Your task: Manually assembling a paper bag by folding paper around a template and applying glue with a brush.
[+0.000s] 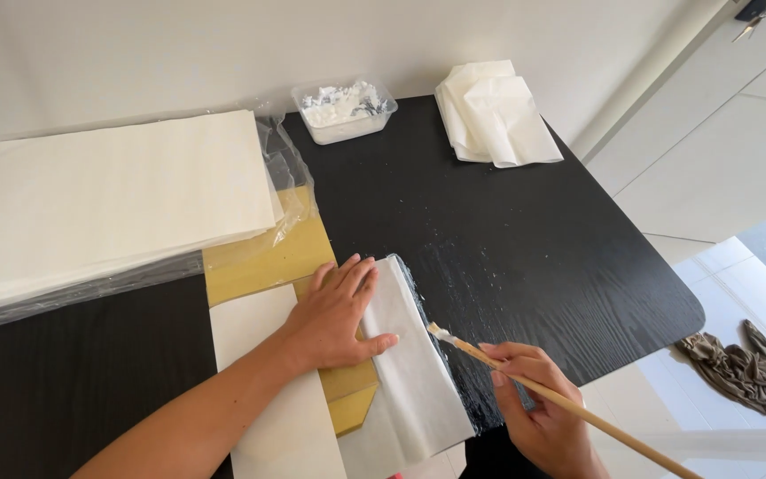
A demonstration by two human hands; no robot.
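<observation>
**Left hand flat on the paper, right hand working a brush at the near edge of the table**

I see my left hand [334,315] lying palm down, fingers spread and gripping nothing, pressed on the white paper sheet [414,372] where it overlaps a gold card [263,257]. The thumb points toward the right, resting on the sheet's surface. My right hand [538,412] is closed around the long wooden handle of a brush [525,381], and the pale bristle tip touches the right border of that same sheet, right where paper meets the black table [507,222]. The handle runs off toward the near right corner of the view.

Just beyond the sheet's right border, the table shows a wet, streaked patch [454,266] reaching toward the middle. A second white sheet [268,390] lies under my left forearm, running to the near edge of the table.

Toward the far left corner a thick stack of white paper [108,200] sits on clear plastic wrap [285,168], its corner covering part of the gold card. At the far edge stands a clear plastic tub of white paste [343,111], and to its right, near the far right corner, a pile of folded white paper [494,111]. On the tiled floor [720,151] off the right edge lies a crumpled brown cloth [742,368].
</observation>
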